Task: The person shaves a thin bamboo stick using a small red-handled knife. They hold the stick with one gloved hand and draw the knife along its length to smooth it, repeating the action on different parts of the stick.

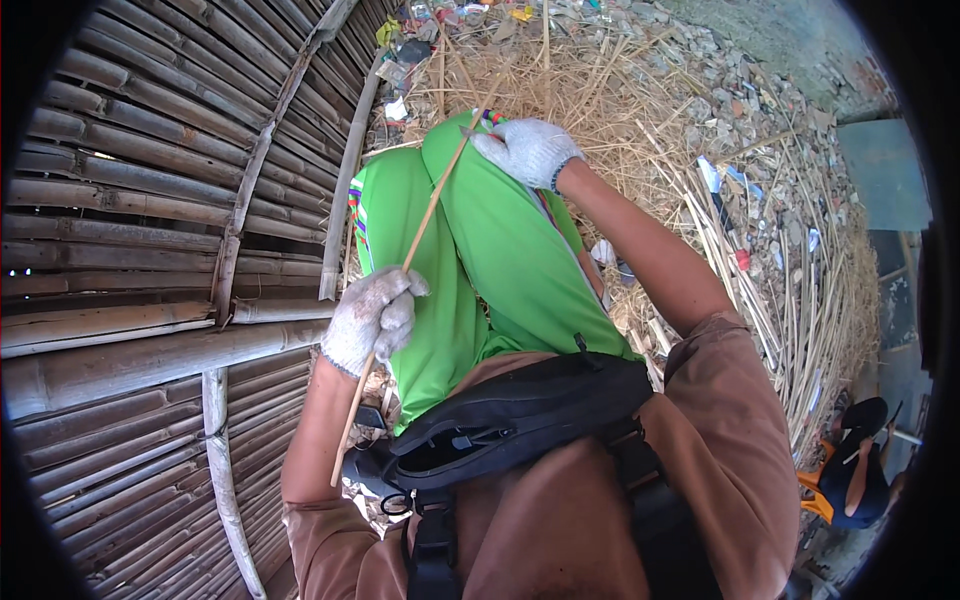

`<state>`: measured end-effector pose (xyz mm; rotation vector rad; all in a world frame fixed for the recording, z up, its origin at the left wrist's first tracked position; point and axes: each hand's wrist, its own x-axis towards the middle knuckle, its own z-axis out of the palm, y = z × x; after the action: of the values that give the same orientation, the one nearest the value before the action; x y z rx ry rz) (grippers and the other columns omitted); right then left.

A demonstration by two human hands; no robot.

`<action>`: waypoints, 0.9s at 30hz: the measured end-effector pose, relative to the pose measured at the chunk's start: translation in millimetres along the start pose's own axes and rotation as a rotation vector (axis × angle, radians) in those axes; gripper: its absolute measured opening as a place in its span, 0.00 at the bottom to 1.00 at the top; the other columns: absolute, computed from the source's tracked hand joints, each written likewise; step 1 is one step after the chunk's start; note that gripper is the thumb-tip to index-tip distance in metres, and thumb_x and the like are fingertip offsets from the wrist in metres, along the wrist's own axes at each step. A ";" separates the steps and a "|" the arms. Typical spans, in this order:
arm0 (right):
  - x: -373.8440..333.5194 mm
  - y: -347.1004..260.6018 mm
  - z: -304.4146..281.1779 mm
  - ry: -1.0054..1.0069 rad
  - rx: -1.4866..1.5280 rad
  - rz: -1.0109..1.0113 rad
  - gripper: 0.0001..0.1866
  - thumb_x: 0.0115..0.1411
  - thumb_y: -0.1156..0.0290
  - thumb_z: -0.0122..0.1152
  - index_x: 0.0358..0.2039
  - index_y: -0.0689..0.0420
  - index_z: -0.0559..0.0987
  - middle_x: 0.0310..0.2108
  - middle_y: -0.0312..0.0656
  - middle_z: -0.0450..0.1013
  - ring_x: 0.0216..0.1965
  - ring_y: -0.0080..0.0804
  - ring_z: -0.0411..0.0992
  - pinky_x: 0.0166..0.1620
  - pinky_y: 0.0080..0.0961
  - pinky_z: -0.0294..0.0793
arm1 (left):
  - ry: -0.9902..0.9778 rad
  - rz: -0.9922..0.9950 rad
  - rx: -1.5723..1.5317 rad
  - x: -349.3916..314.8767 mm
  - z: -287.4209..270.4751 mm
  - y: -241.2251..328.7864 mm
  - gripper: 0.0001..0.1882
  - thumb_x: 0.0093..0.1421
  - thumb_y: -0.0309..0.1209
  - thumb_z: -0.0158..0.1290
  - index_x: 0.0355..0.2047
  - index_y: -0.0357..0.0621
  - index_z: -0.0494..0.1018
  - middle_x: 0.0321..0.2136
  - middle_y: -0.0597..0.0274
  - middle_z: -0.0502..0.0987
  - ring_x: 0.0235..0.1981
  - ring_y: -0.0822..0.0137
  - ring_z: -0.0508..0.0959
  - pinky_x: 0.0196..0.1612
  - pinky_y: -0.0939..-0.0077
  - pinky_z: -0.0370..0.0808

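Note:
A long, thin bamboo stick slants across my green-clad thighs, from beside my left forearm up past my knee. My left hand, in a whitish knit glove, is closed around its lower part. By the knee, my right hand wears a similar glove and has its fingers curled in. A small grey pointed tip, seemingly a knife blade, pokes out from that hand against the stick. The rest of the knife is hidden by the glove.
A bamboo slat wall rises close on my left. Straw and wood shavings cover the ground ahead. Several thin bamboo sticks lie to my right. A black bag sits at my waist. Another person sits at far right.

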<state>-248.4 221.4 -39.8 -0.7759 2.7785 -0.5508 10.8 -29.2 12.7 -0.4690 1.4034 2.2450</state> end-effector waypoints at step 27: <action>1.4 -9.3 -7.1 -0.013 -0.032 -0.055 0.43 0.72 0.28 0.39 0.42 0.54 0.89 0.42 0.61 0.83 0.44 0.62 0.83 0.51 0.55 0.81 | -0.138 0.031 0.014 78.2 -1.2 19.7 0.15 0.78 0.38 0.48 0.43 0.37 0.75 0.14 0.73 0.63 0.08 0.74 0.61 0.11 0.75 0.59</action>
<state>-247.4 215.4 -29.7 -0.8617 2.7680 -0.5097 -65.6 -22.8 -12.5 -0.2840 1.3638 2.2443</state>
